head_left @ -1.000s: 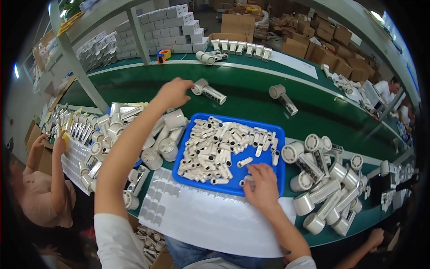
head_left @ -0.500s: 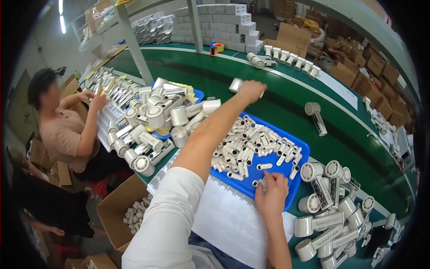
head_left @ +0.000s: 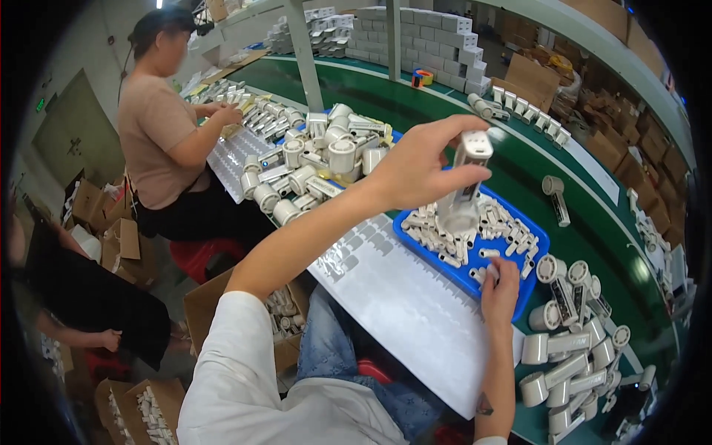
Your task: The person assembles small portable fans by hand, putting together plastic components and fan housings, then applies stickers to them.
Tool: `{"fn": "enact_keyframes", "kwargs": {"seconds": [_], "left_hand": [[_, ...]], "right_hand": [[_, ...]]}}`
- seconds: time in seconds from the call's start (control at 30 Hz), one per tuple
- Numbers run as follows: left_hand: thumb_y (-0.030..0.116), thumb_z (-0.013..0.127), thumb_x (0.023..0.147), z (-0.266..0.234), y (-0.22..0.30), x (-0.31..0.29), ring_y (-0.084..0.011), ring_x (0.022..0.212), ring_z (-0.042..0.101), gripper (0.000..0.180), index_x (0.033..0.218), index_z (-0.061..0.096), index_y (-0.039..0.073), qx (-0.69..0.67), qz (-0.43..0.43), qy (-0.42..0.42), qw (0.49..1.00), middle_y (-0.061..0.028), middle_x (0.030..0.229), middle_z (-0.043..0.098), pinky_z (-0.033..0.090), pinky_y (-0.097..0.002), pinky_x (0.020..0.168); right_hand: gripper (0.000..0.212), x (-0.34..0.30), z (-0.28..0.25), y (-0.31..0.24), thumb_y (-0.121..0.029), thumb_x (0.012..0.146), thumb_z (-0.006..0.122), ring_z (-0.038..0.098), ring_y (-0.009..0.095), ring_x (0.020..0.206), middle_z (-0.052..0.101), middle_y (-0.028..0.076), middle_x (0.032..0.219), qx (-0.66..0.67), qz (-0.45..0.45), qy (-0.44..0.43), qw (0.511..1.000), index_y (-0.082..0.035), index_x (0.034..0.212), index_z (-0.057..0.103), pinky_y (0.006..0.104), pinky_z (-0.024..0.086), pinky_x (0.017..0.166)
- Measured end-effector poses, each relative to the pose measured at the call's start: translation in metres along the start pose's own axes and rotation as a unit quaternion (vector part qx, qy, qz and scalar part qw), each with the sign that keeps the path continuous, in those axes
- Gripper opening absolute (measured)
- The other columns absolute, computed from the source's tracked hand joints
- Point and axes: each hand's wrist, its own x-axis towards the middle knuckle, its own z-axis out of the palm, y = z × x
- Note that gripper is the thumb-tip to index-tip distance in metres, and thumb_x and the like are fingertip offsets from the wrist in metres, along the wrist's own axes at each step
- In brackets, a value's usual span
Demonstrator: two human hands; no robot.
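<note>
My left hand (head_left: 423, 167) is raised over the blue tray (head_left: 528, 297), fingers and thumb wrapped round a white handheld fan (head_left: 475, 148). The fan's handle points up and its round head hangs down, blurred by motion. Low at the tray's near right side, my right hand (head_left: 501, 291) has its fingers pinched on a small white plastic part (head_left: 491, 274), mostly hidden by the fingertips. Many small white parts with dark ends (head_left: 512, 222) lie loose in the tray.
Piles of white handheld fans stand left (head_left: 341, 152) and right (head_left: 571, 341) of the tray. One fan (head_left: 555, 199) lies on the green belt (head_left: 519, 167). A white sheet (head_left: 400, 326) covers the near edge. A co-worker (head_left: 159, 126) sits at the left.
My left hand has come back from the green belt toward me, lifting the fan over the tray. My right hand stays by the tray's near side. The head view has shifted.
</note>
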Motion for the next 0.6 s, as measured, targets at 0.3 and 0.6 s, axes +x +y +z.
{"fn": "enact_keyframes", "kwargs": {"seconds": [0.3,0.6], "left_hand": [[0.022,0.064,0.092,0.017,-0.003,-0.126,-0.0147,0.089,0.054,0.046,0.128,0.039,0.005,-0.178,-0.218,0.005,0.960,-0.0084,0.099,0.059,0.045,-0.0298,0.079],[0.029,0.060,0.095,0.056,-0.061,-0.114,-0.0269,0.109,0.058,0.035,0.123,0.061,0.008,-0.107,-0.109,-0.203,0.967,-0.0120,0.120,0.059,0.046,-0.0370,0.095]], "right_hand": [[0.027,0.015,-0.007,-0.021,-0.005,0.089,0.065,0.058,0.015,0.089,0.055,0.005,0.102,0.211,0.009,-0.002,0.977,-0.004,0.116,0.066,0.0250,0.050,0.073],[0.023,0.001,-0.046,-0.053,-0.001,0.086,0.068,0.055,0.010,0.089,0.054,0.003,0.101,0.366,0.005,-0.060,0.929,-0.002,0.110,0.067,0.0232,0.049,0.074]]}}
